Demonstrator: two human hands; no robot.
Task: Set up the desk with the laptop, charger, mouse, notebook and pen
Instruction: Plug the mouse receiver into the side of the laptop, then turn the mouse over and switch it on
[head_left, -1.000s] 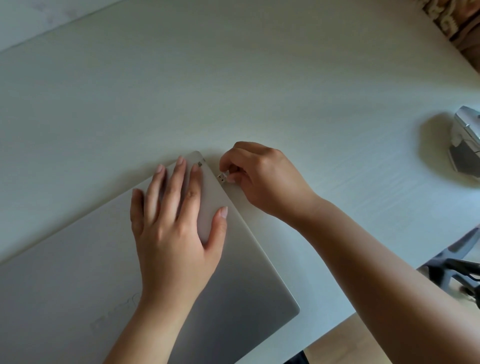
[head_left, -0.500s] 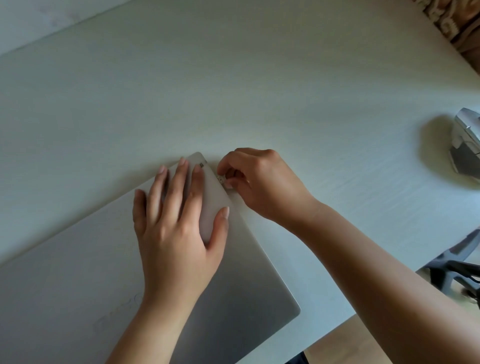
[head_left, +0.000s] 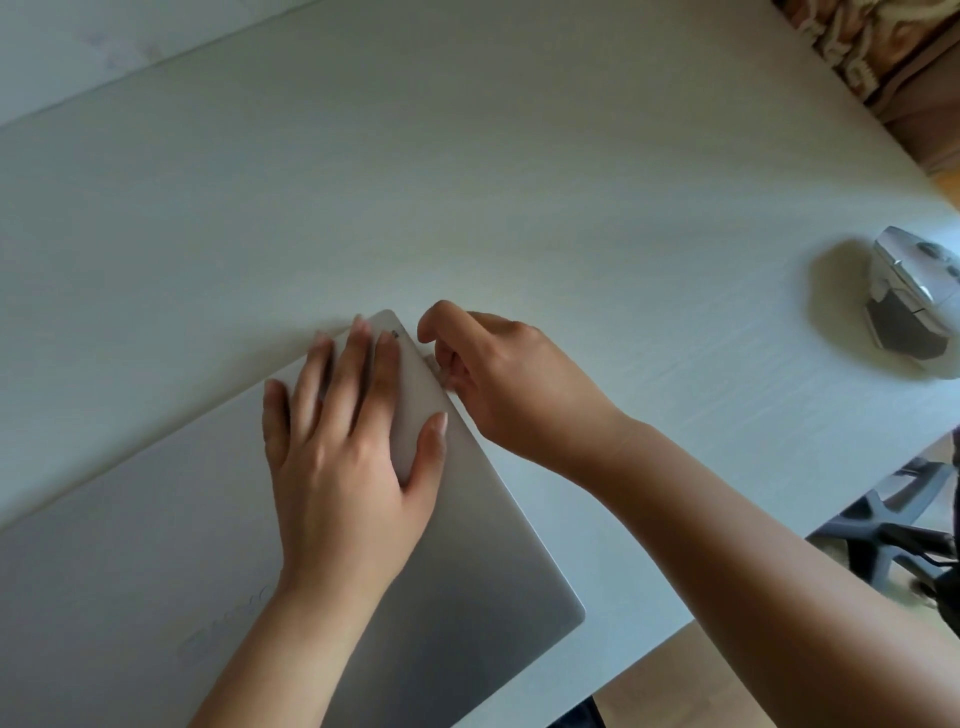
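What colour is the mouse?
The mouse is white with grey sides, seen in the head view.

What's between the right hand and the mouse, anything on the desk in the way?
Nothing visible. The right hand sits at the closed silver laptop's right edge, pinching a small plug there. Only bare white wooden desk lies between it and the white-and-grey angular mouse far right. The left hand lies flat on the lid.

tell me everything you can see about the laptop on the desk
The laptop is a thin, silver, metal-looking slab with rounded corners, lid closed, lying flat and skewed on the white desk. Faint lettering marks its lid. The left hand presses flat near its far corner; the right hand pinches something small against its right edge.
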